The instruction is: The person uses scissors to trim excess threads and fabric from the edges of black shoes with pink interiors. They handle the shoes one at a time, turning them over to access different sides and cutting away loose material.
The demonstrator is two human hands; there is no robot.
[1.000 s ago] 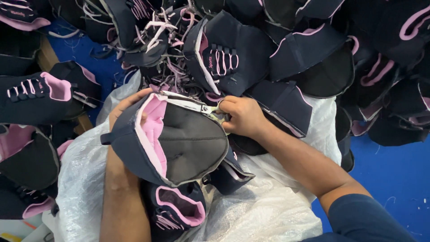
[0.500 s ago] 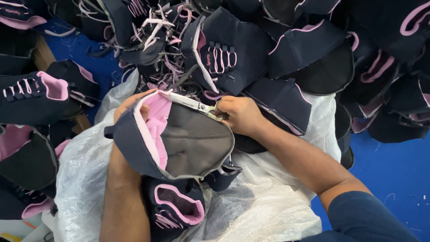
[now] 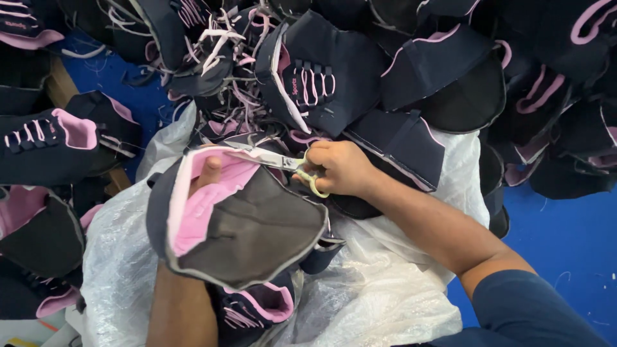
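Gaping navy shoe upper [image 3: 250,231], pink-lined

Two bare forearms, one short dark blue sleeve

The right hand [image 3: 344,168] and the left hand [image 3: 209,172] are seen uncovered, with no gloves, rings or watch visible on either. A dark navy blue sleeve [image 3: 520,308] is worn on the right upper arm, ended above the elbow; both forearms are left bare.
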